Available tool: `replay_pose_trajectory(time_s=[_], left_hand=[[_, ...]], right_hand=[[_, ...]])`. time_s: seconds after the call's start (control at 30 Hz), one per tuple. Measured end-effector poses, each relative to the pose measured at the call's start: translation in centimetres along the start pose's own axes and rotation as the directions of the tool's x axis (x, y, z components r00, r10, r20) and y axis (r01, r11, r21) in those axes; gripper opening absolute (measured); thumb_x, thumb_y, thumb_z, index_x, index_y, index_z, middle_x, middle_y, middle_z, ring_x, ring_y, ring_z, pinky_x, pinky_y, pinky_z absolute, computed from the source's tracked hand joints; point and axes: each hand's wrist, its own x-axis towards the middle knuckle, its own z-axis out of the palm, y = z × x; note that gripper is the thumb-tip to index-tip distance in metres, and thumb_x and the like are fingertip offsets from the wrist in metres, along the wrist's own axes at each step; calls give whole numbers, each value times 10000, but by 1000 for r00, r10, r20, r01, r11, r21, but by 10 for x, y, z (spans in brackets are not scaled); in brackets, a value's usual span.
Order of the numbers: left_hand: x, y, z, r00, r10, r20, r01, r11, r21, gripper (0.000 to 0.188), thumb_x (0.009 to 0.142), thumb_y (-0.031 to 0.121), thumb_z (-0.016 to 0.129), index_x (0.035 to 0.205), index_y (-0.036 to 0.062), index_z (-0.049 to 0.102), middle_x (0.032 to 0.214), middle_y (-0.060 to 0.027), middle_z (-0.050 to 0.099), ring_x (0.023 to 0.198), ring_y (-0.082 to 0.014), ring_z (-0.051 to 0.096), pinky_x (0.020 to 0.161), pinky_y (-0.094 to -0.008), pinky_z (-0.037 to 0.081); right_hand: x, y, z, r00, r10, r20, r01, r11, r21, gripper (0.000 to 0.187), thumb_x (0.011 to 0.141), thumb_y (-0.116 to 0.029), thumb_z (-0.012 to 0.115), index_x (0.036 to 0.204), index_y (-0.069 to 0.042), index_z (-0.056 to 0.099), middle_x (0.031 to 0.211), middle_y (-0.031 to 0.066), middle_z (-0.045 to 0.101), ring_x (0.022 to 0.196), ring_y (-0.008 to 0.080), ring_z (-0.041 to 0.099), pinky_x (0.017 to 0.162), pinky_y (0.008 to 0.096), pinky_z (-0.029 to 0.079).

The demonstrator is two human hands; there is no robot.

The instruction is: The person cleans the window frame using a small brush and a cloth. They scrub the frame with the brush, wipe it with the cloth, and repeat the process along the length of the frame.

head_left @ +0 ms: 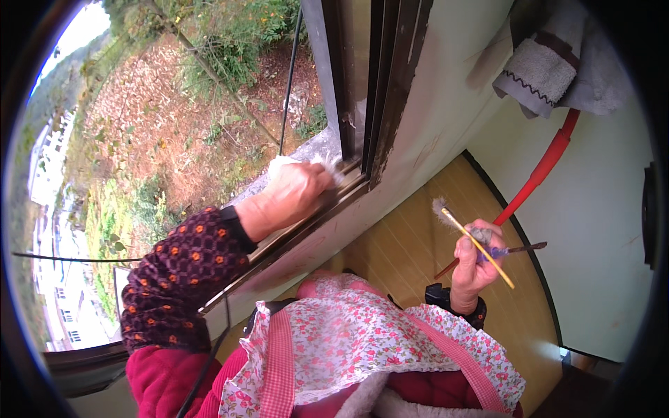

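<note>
My left hand (296,189) is closed on a crumpled white tissue or cloth (280,164), low in the corner of the window frame. It presses down at the sliding track (310,224), and a white tuft sticks out past the fingers. Away from the window, my right hand (471,268) grips a thin brush (481,249) with a yellow handle and frayed grey bristles pointing up and left. A second slim dark stick (527,247) crosses it in the same grasp, pointing right. A greyish wad (481,234) shows at those fingers; its kind is unclear.
The dark window frame (380,90) rises beside the pale wall (446,76). Outside, a black cable (290,80) hangs before a leafy slope. Grey towels (547,73) hang at upper right above a red pole (547,164). Below is a wood-look floor (390,237).
</note>
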Motion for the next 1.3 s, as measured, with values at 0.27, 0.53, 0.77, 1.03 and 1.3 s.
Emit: replay_pose_trajectory(time_s=[0.27, 0.53, 0.77, 1.03, 1.3], left_hand=[[29, -5, 30, 990, -49, -129, 60, 994, 86, 359, 809, 41, 579, 1164, -1, 621, 938, -198, 613, 841, -374, 639, 732, -459, 515], [-31, -10, 5, 990, -83, -114, 91, 994, 62, 153, 810, 89, 639, 942, 21, 678, 826, -159, 572, 806, -375, 626, 712, -458, 512], [-27, 21, -30, 664, -198, -721, 22, 969, -246, 194, 835, -93, 654, 969, 44, 687, 850, -100, 610, 718, -251, 650, 611, -346, 517], [59, 28, -37, 765, 69, -641, 166, 940, 299, 202, 776, 18, 629, 966, 83, 606, 824, -80, 564, 778, -253, 636, 621, -362, 525], [32, 18, -4, 953, -29, -303, 54, 996, 73, 174, 711, -20, 593, 866, 60, 601, 756, -124, 594, 701, -325, 635, 608, -431, 526]], right_hand=[[14, 4, 27, 997, -47, 63, 44, 997, 57, 260, 885, -15, 725, 1081, 3, 554, 1065, 167, 612, 867, 198, 620, 762, 308, 536], [34, 22, 38, 987, -75, 145, 58, 991, 120, 256, 889, -41, 736, 1071, 7, 562, 1048, 170, 633, 837, 205, 641, 730, 312, 548], [38, 10, 54, 984, -109, 140, 96, 991, 98, 250, 890, -42, 734, 1064, 8, 563, 1033, 171, 638, 822, 208, 644, 726, 320, 545], [42, 6, 56, 968, -208, 137, 203, 978, 51, 262, 870, -41, 756, 1042, -1, 562, 1025, 182, 648, 817, 224, 665, 713, 332, 548], [40, 6, 34, 964, -220, 147, 226, 974, -27, 207, 888, -31, 729, 1032, 12, 586, 1026, 140, 644, 773, 172, 633, 675, 295, 526]])
